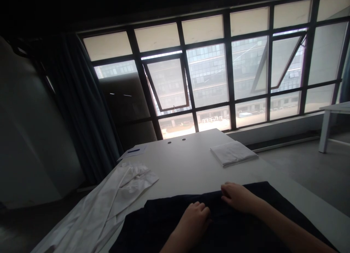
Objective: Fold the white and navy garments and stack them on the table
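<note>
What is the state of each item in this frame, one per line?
dark cloth, spread flat on the table, under both hands.
left hand, palm down on the cloth, fingers curled; grip unclear.
right hand, fingertips at the cloth's far edge; grip unclear.
white garment, unfolded and rumpled.
white cloth, folded.
window panes, two tilted open.

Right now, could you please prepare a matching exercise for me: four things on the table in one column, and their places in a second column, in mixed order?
Things
1. dark cloth
2. folded white cloth
3. loose white garment
4. sheet of paper with pen

Places on the table
A. far left corner
B. near edge, under the left hand and right hand
C. far right part
D. spread along the left side

Pairs: 1-B, 2-C, 3-D, 4-A
</note>
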`<state>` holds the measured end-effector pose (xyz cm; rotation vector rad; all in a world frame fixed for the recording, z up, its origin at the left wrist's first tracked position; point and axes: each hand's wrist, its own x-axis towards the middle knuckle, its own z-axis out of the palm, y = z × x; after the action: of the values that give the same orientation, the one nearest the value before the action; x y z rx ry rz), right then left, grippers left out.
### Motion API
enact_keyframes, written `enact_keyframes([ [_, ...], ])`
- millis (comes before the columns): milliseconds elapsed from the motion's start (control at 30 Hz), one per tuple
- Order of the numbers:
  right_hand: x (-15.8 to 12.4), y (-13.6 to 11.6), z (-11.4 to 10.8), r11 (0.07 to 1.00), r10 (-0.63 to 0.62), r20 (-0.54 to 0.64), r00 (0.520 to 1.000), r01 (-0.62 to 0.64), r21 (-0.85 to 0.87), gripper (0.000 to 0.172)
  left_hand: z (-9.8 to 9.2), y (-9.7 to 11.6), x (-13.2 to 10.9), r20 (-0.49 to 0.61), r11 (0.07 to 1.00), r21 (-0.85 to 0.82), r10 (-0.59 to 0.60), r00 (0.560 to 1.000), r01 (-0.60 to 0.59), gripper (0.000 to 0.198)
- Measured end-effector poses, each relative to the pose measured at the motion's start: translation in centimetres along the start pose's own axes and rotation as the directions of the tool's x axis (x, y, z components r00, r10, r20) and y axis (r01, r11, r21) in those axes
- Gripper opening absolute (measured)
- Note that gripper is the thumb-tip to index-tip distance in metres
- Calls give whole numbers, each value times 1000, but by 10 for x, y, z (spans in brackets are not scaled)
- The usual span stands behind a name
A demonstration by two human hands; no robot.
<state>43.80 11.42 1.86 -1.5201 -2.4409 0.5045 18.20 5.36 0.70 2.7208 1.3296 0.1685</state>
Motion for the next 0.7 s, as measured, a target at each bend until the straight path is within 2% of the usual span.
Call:
enact_keyframes([
  [67,-1,-15,14,995,-104,-81,991,104,-14,49,-2,1,-1,-9,1000,-5,4,1000,-4,9],
  [133,-4,-22,31,983,-184,-16,983,185,12,69,-6,-1,-2,-33,1000,-28,-8,999,7,14],
  [200,-8,-23,47,972,-233,97,968,230,46,80,-11,-8,-4,-79,998,-51,-45,996,41,20],
  [300,-11,-22,60,971,-238,156,958,230,68,82,-15,-27,-8,-115,990,-56,-132,985,126,28],
  [400,-3,-11,51,987,-159,122,980,156,34,76,-13,-49,-13,31,961,-47,-271,962,272,63],
  [467,6,10,34,998,-50,53,997,52,-34,75,-9,-60,-15,136,937,-31,-341,930,348,77],
  [533,14,44,12,990,74,-36,997,-78,-118,71,-4,-66,-16,174,928,-22,-363,915,372,82],
  [600,17,88,-11,951,257,-101,961,-270,-150,62,-1,-67,-15,178,926,-24,-366,913,376,83],
  [700,11,152,-35,881,433,-125,893,-448,-153,50,3,-66,-14,175,920,-20,-382,907,391,84],
])
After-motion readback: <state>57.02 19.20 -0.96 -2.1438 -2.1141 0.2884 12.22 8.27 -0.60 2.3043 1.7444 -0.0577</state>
